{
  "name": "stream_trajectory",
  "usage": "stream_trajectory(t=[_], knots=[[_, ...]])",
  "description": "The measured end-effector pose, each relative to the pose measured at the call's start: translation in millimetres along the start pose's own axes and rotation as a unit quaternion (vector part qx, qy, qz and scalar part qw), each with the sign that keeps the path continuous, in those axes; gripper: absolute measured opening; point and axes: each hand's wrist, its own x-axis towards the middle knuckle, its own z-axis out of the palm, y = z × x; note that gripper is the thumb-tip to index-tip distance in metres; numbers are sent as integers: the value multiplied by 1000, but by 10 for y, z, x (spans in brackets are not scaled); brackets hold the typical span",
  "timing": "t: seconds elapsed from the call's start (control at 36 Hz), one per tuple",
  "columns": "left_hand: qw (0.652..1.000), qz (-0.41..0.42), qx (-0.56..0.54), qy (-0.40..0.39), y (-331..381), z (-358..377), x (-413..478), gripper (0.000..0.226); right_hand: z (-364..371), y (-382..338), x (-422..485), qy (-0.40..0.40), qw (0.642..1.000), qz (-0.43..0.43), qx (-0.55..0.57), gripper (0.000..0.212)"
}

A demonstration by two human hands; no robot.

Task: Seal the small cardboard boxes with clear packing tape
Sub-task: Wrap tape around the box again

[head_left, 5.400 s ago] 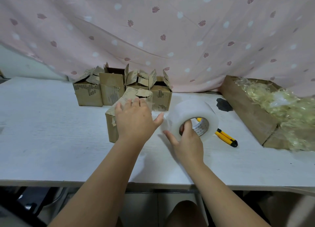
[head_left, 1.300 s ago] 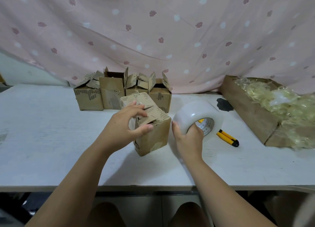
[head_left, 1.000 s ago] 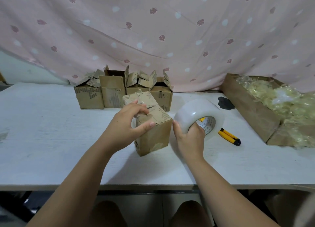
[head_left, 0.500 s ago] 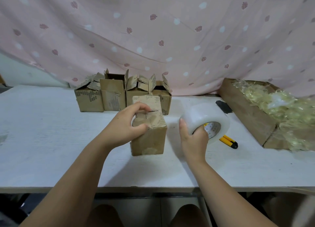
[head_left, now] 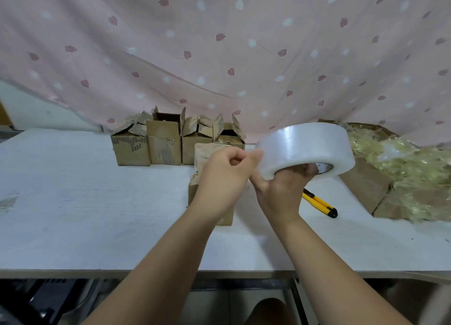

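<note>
At inspection the front box (head_left: 207, 151) stood on the white table (head_left: 85, 202), largely hidden behind the left hand (head_left: 224, 178), with one top flap standing up at its far side and no tape visible on it. The tape roll (head_left: 307, 146) was held clear of the table, just right of and above that box. The right hand (head_left: 280, 192) gripped it from beneath, fingers curled up into the core. The left hand's fingers were curled, with thumb and forefinger pinching at the roll's near rim. Whether a free end had been lifted could not be determined, the tape being clear. Risks noted: neither hand was holding the box, so in my judgement a pull on the tape could drag or tip it, and the raised flap could be taped down crooked or left gaping. A clear end that slipped from the pinch would likely snap back onto the roll and be hard to find. A long unsupported strip might fold onto itself or onto the fingers. The yellow utility knife (head_left: 319, 203) lay on the table to the right of the box, under the raised roll, so reaching for it blind could mean a nick. Four open boxes (head_left: 166, 141) waited in a row behind the front box, and a cardboard tray (head_left: 363, 185) of shredded filler sat well to its right.
</note>
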Motion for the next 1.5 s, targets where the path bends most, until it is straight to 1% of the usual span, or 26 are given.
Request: stream_trajectory(t=[0.14, 0.25, 0.31, 0.39, 0.47, 0.56, 0.64, 0.69, 0.72, 0.78, 0.81, 0.83, 0.89, 0.92, 0.97, 1.0, 1.06, 1.11, 1.17, 1.19, 1.22, 1.28, 1.31, 1.39, 1.44, 1.5], knots=[[992, -81, -89, -41, 0, -16, 56, 29, 2, 27, 4, 12, 1000, -18, -19, 58], [984, -120, -129, -30, 16, -1, 89, 45, 24, 45, -21, 52, 992, -68, -97, 67], [976, -137, -168, -26, 17, 12, 82, 47, 16, 26, -19, 53, 992, -69, -87, 68], [955, -173, -240, -33, -7, 16, 60, 33, -5, -3, -2, 37, 997, -54, -43, 64], [949, -182, -255, -38, -38, 0, 63, 23, -10, -3, -1, 25, 998, -46, -34, 59], [950, -187, -246, -35, -32, -17, 65, 21, -26, 15, -25, 16, 997, -68, -38, 56], [953, -188, -235, -29, -23, -20, 63, 21, -59, 0, -35, -26, 990, -90, -101, 53], [955, -185, -232, -19, -21, -18, 64, 20, -96, -31, -26, -73, 996, -44, -36, 54], [956, -180, -229, -12, -18, -17, 63, 21, -118, -48, -9, -85, 996, -22, 8, 60], [963, -168, -209, 8, -8, -15, 69, 22, -141, -71, 8, -109, 994, -5, 18, 71], [968, -162, -188, 20, 2, -17, 75, 23, -146, -77, 26, -128, 992, -12, 5, 71], [974, -154, -164, 33, 10, -25, 82, 25, -150, -78, 49, -150, 988, -34, -22, 64], [983, -128, -111, 64, 18, -46, 97, 30, -192, -100, 122, -212, 970, -82, -84, 34], [987, -115, -90, 74, 20, -56, 100, 31, -202, -85, 156, -223, 962, -106, -119, 28], [990, -98, -62, 82, 35, -76, 96, 30, -210, -12, 199, -216, 933, -184, -223, 29], [991, -92, -52, 85, 46, -89, 95, 28, -218, 16, 228, -245, 911, -196, -269, 37], [991, -82, -47, 98, 75, -134, 101, 25, -205, 103, 240, -350, 901, -89, -242, 50], [993, -60, -47, 94, 101, -206, 121, 25, -225, 189, 255, -407, 898, 63, -154, 53], [997, -40, -21, 64, 113, -258, 117, 24, -267, 241, 246, -364, 924, 110, -42, 55], [998, -35, -8, 54, 111, -270, 107, 23, -287, 251, 246, -351, 931, 98, -24, 50], [998, -35, -2, 50, 107, -273, 97, 22, -308, 252, 237, -352, 932, 81, -40, 42], [997, -40, -3, 59, 99, -268, 88, 22, -311, 265, 255, -362, 921, 33, -140, 26], [997, -41, -5, 69, 101, -276, 86, 21, -308, 262, 281, -368, 913, 20, -176, 26], [993, -33, -10, 111, 119, -382, 112, 21, -331, 219, 380, -419, 883, 24, -211, 29], [991, -26, -18, 126, 137, -474, 135, 21, -334, 259, 422, -426, 870, 7, -250, 16], [990, -30, -32, 132, 142, -533, 149, 22, -345, 296, 435, -440, 854, 2, -278, 17]])
